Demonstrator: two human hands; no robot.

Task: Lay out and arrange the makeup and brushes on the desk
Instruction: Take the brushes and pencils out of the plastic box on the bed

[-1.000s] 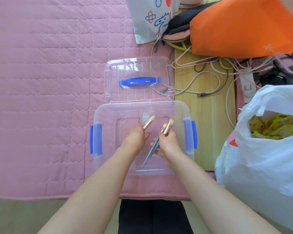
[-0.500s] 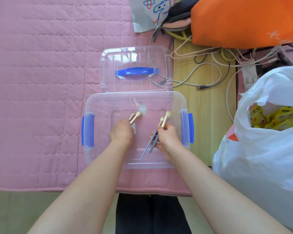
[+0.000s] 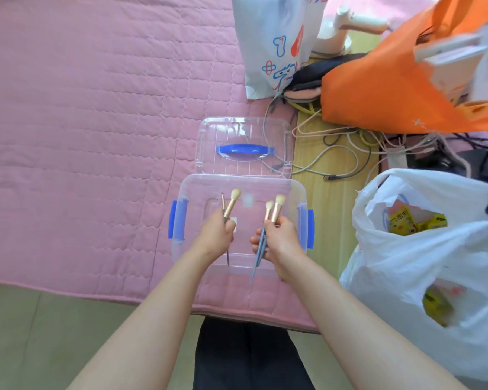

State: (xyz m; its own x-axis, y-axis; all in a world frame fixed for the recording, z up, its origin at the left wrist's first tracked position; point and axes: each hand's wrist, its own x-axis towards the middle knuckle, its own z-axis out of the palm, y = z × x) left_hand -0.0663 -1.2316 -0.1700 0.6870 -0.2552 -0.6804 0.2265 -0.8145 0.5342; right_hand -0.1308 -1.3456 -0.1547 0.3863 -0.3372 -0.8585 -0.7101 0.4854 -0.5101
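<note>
Head view, left hand [image 3: 216, 235] gripping brushes [image 3: 231, 205], above clear box [image 3: 181, 249]

Glossy plastic box [image 3: 237, 177]; brush ferrules [image 3: 230, 207] perhaps metal; quilted cloth mat [image 3: 82, 122].

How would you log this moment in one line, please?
left hand: grips thin brush and fluffy brush; right hand: grips brush pair; over clear box

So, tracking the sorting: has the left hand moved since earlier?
Yes. The left hand moved left across the clear box, toward its left blue latch, away from the right hand.
</note>
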